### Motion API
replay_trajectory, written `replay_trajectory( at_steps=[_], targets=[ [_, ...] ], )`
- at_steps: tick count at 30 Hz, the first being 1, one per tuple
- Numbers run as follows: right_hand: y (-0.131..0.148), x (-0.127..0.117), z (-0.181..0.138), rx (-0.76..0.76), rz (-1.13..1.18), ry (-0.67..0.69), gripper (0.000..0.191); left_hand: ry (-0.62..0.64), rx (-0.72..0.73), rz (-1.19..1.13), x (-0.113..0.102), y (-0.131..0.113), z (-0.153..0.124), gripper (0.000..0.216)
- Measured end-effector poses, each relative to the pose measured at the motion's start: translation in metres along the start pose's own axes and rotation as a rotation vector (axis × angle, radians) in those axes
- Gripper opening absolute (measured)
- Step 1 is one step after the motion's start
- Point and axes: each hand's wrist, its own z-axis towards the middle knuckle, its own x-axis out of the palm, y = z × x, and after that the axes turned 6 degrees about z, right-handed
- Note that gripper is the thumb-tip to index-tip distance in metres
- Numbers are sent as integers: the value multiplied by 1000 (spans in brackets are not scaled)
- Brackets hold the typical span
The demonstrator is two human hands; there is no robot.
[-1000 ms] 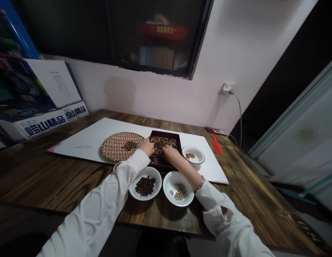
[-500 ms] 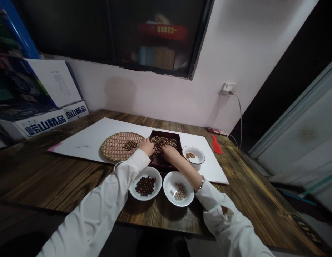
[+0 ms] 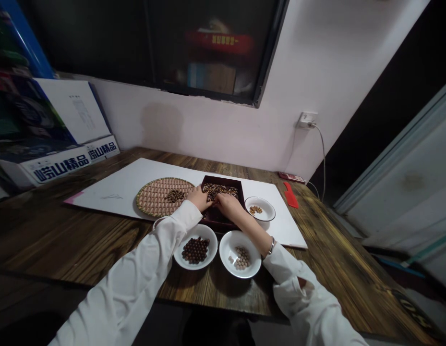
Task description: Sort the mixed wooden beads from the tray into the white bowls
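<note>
L hand [image 3: 199, 198] & R hand [image 3: 228, 205] were down at the beads [image 3: 220, 191] in the dark-red tray [image 3: 223, 226], fingers loosely curled, couldn't tell if holding any. Tray sat on white board [image 3: 111, 190] btwn woven round mat [image 3: 154, 204] & white dish [image 3: 264, 212].

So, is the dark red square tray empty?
Not empty: the dark red square tray holds small round brown beads across its far half.

Tray [image 3: 223, 179] on board [image 3: 280, 226], round mat [image 3: 154, 198] left, bowl [image 3: 259, 205] right, two bowls [image 3: 196, 231] in front
</note>
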Motion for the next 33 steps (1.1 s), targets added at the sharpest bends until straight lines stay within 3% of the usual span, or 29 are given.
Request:
replay_trajectory(
  at_steps=[33],
  targets=[
    [-1,1,-1,-15,241,-5,29,15,-4,-9,-2,-1,0,56]
  ],
)
